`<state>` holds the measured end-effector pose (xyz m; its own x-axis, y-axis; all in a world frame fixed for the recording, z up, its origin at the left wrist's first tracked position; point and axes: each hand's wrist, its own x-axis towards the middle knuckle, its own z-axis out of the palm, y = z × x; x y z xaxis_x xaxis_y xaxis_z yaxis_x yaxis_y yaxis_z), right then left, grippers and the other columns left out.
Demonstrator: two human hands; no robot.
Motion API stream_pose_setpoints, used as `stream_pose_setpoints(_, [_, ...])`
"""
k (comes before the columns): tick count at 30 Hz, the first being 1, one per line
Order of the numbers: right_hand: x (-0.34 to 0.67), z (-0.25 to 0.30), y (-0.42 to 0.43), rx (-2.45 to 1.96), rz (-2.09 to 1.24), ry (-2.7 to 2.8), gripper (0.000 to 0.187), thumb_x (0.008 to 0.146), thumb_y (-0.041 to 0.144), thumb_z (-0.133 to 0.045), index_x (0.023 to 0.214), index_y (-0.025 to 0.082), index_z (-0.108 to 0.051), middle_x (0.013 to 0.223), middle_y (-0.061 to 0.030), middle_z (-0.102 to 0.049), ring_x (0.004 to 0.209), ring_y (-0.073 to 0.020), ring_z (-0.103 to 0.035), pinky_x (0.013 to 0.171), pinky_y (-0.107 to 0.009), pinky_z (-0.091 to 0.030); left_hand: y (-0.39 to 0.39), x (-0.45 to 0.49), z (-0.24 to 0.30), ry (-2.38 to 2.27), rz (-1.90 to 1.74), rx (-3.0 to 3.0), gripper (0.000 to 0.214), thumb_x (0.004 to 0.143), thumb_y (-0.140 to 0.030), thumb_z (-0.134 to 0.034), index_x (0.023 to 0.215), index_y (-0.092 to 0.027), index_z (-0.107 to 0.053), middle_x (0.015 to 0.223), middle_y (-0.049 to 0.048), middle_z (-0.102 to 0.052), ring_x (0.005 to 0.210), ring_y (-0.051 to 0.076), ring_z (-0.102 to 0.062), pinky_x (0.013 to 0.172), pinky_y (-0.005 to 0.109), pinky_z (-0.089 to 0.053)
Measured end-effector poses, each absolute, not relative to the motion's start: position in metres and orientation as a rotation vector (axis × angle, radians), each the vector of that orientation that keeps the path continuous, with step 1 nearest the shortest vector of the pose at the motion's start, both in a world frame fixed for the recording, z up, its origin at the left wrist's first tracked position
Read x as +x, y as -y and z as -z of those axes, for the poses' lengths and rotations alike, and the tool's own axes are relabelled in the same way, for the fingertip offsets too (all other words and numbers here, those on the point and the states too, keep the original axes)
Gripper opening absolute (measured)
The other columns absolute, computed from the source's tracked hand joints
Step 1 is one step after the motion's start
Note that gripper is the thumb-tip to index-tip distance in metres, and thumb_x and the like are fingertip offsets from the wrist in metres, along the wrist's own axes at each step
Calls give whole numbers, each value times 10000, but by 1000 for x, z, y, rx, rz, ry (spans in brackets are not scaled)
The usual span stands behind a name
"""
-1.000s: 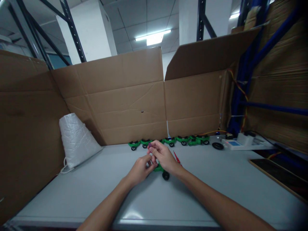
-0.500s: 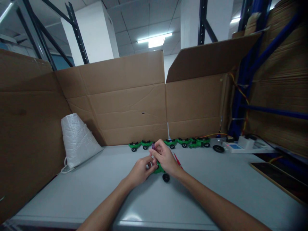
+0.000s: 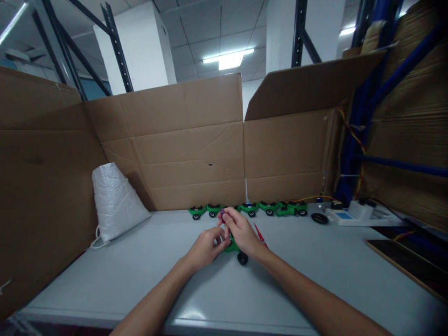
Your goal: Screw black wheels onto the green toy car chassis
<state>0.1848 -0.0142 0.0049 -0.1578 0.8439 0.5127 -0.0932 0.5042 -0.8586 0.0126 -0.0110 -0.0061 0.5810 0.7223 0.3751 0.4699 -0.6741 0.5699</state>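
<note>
Near the middle of the table, my left hand (image 3: 209, 245) has its fingers closed on a green toy vehicle (image 3: 231, 246) with a black wheel (image 3: 242, 258). Much of this toy is hidden behind both hands. My right hand (image 3: 240, 228) is just above it, pinching a small purple piece (image 3: 222, 215) between thumb and fingers. The two hands nearly touch. Just right of my right hand lies a thin red tool (image 3: 260, 234), partly covered by the wrist.
Several green toy vehicles (image 3: 250, 211) stand in a row along the cardboard wall (image 3: 185, 163). A black ring (image 3: 319, 218) and a white power strip (image 3: 364, 215) lie at the back right. On the left, a white padded bag (image 3: 117, 205) leans on cardboard.
The view has shifted slightly. My right hand and the purple piece have dipped a little toward the toy; my left hand keeps its hold.
</note>
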Motion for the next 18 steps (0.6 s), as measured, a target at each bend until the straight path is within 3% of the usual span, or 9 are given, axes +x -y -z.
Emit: stream_pose_setpoints(18, [182, -8, 25, -711, -829, 1482, 298, 1007, 512, -601, 930, 243, -495, 858, -2, -715, 509, -119, -590, 476, -242, -471, 10, 11, 9, -924, -826, 2382, 211, 980, -368, -631, 928, -165, -648, 829, 20, -660, 662, 128, -561, 672, 224, -450])
